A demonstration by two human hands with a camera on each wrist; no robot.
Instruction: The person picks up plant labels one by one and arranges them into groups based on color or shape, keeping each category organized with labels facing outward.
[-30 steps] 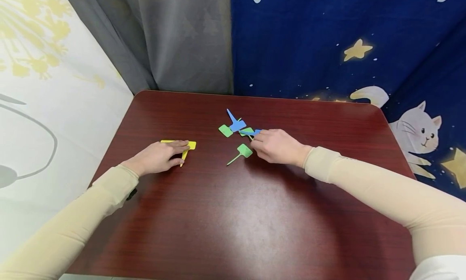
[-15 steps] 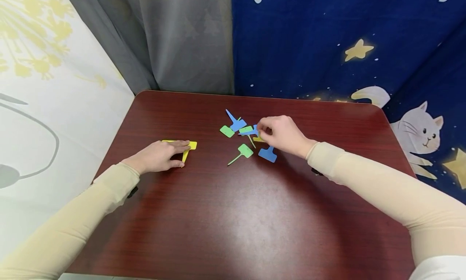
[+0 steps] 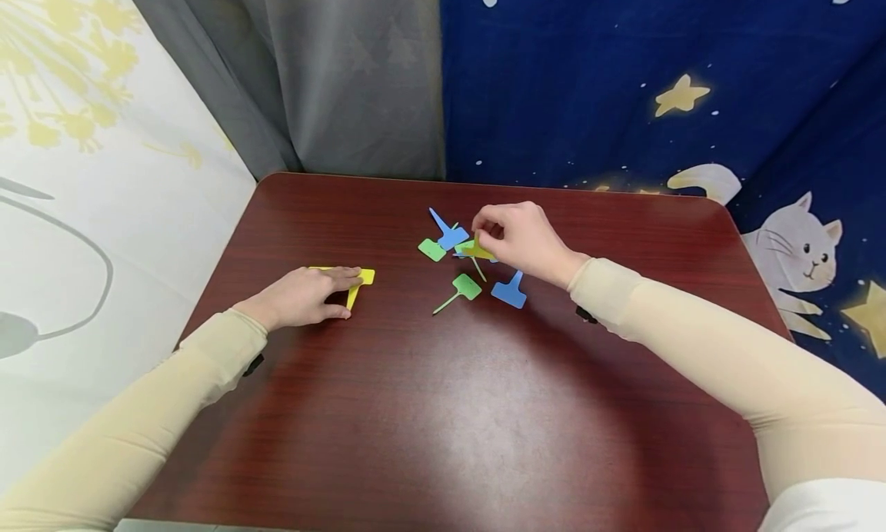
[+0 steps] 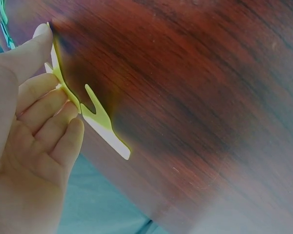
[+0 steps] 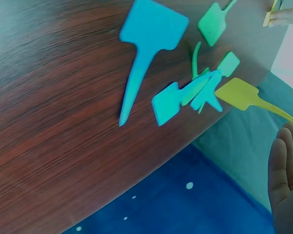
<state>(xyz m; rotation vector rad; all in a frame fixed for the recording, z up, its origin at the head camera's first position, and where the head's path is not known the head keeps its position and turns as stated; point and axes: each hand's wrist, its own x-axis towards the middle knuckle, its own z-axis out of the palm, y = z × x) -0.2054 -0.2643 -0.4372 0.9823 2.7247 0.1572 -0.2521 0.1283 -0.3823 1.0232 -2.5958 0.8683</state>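
My right hand (image 3: 522, 238) pinches a yellow T-shaped plant label (image 5: 239, 93) by its stem, holding it above the table over the loose labels. In the head view my left hand (image 3: 308, 297) rests on yellow plant labels (image 4: 101, 124) at the table's left, its fingers laid over them and the thumb beside a stem tip. Parts of those labels lie hidden under the fingers. Below the right hand lie a blue label (image 3: 510, 292) and a green label (image 3: 467, 287). Farther back, another blue label (image 3: 453, 238) overlaps green ones, partly covered by the held label.
The dark red wooden table (image 3: 415, 409) has rounded far corners. Behind it hang a grey curtain (image 3: 360, 78) and a blue curtain (image 3: 567, 78) with stars and a cat. A separate green label (image 3: 432, 249) lies left of the overlapping labels.
My right hand has left a blue label on the table, picked up a yellow label and moved it up and left over the others. The left hand has stayed in place.
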